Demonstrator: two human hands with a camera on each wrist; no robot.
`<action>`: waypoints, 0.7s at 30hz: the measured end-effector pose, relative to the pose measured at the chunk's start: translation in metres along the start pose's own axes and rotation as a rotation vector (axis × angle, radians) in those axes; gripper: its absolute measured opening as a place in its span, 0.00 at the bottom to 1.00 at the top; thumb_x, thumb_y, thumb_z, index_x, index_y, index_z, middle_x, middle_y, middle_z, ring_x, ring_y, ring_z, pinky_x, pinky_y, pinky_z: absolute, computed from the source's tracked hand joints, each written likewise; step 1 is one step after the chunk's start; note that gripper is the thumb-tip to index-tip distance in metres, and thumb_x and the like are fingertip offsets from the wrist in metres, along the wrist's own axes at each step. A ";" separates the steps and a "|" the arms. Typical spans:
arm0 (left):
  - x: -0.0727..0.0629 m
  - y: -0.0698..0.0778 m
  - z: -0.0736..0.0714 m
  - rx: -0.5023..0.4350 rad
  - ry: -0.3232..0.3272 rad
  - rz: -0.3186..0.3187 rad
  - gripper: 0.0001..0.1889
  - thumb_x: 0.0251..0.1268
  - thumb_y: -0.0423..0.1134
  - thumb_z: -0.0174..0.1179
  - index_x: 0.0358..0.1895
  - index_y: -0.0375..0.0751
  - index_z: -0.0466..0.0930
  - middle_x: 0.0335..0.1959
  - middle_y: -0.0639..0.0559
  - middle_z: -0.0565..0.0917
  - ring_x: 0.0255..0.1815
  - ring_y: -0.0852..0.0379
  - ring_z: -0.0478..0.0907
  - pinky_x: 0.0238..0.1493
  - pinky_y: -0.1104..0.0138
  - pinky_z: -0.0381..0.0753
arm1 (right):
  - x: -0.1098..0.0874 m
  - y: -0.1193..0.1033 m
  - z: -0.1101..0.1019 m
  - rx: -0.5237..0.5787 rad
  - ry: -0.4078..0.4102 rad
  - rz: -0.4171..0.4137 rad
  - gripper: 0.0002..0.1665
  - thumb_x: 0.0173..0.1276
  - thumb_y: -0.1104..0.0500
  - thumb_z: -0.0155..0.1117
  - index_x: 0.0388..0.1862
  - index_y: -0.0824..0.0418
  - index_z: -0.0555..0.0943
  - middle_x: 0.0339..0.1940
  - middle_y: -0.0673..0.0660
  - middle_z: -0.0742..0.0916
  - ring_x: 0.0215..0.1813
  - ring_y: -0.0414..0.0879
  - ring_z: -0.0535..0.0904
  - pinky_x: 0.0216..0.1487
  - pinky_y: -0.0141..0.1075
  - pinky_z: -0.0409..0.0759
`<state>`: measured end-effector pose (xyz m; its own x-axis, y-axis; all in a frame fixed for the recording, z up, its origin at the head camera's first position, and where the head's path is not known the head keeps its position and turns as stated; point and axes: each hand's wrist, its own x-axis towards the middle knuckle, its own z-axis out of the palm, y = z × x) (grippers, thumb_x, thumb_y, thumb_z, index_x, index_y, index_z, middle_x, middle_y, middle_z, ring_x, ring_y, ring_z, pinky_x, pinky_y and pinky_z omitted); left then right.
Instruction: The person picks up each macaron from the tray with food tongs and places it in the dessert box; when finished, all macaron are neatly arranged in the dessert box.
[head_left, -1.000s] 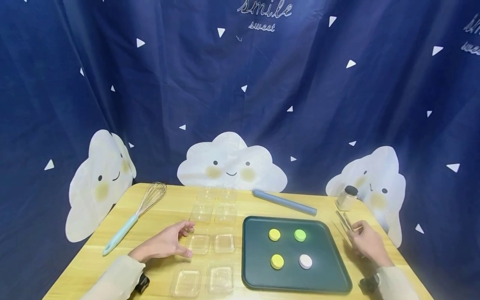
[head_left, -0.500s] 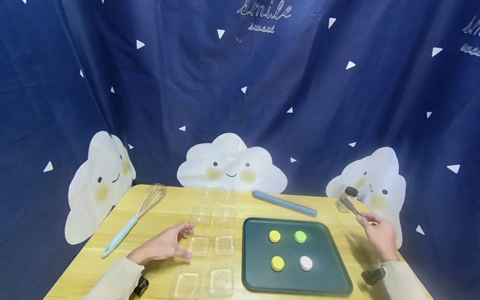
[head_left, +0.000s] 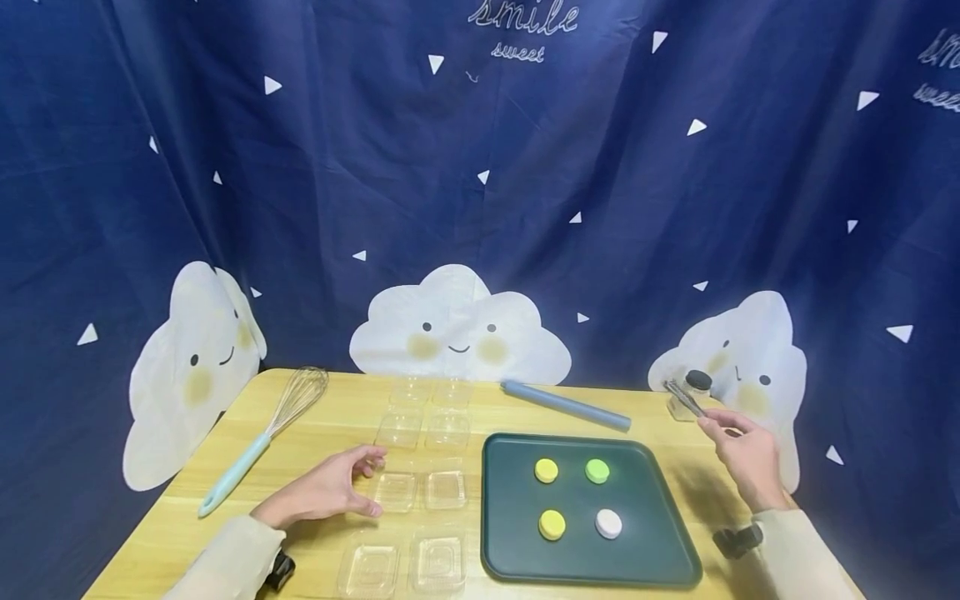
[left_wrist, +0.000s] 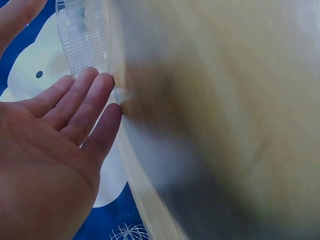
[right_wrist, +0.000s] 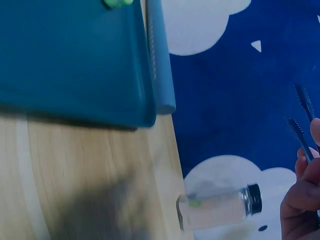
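- My left hand [head_left: 326,489] is relaxed on the near left, thumb well apart from the loosely bent fingers, holding nothing. Its fingertips sit right by a clear container [head_left: 395,492]; can't tell if they're touching.
- My right hand [head_left: 750,461] is over on the other side, pinching a pair of metal tweezers [head_left: 686,400]. On the right wrist cam the serrated tips are apart, with nothing between them.
- Closest to me, two more clear plastic tubs [head_left: 438,562] sit side by side, a bit nearer than my left hand.
- Dark green tray [head_left: 577,497] is between my hands. On it: two yellow macarons [head_left: 552,525], a green one [head_left: 597,471] and a pale one [head_left: 608,524], all well apart from both hands.
- Whisk [head_left: 262,446] lies out past the left hand.
- Further back, more clear boxes [head_left: 400,429], plus a blue rolling pin [head_left: 566,406] behind the tray.
- Black-lidded jar [head_left: 687,402] stands near the far right corner, beyond the right hand. Tweezers overlap it on the head cam, but the wrist cam shows them apart.
- Navy curtain [head_left: 420,167] with clouds at the back.
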<state>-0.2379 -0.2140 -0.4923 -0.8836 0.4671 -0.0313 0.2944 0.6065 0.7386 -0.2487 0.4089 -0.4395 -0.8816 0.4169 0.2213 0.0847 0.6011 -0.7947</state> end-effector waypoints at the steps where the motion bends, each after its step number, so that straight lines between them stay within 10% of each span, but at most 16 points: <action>1: 0.000 0.000 0.000 0.004 0.002 0.000 0.48 0.47 0.50 0.79 0.72 0.35 0.67 0.63 0.44 0.79 0.59 0.48 0.76 0.61 0.56 0.80 | -0.001 -0.002 0.002 -0.010 -0.001 -0.008 0.25 0.66 0.40 0.70 0.50 0.57 0.88 0.25 0.27 0.83 0.30 0.26 0.78 0.27 0.27 0.77; 14: 0.001 0.003 0.001 0.020 0.014 0.004 0.48 0.48 0.50 0.79 0.71 0.33 0.68 0.62 0.45 0.80 0.58 0.49 0.76 0.61 0.59 0.80 | -0.012 -0.023 0.030 0.021 -0.018 -0.161 0.20 0.65 0.51 0.74 0.51 0.60 0.87 0.35 0.25 0.81 0.34 0.26 0.78 0.33 0.22 0.78; 21: 0.001 0.002 0.001 0.028 0.024 -0.005 0.47 0.47 0.50 0.79 0.71 0.35 0.69 0.61 0.47 0.80 0.57 0.51 0.76 0.59 0.60 0.80 | -0.023 -0.034 0.046 -0.064 -0.128 -0.195 0.18 0.65 0.49 0.74 0.51 0.55 0.88 0.41 0.49 0.89 0.36 0.26 0.79 0.35 0.24 0.78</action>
<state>-0.2379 -0.2121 -0.4913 -0.8934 0.4490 -0.0183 0.3003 0.6268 0.7190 -0.2530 0.3472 -0.4435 -0.9354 0.2018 0.2904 -0.0669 0.7054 -0.7056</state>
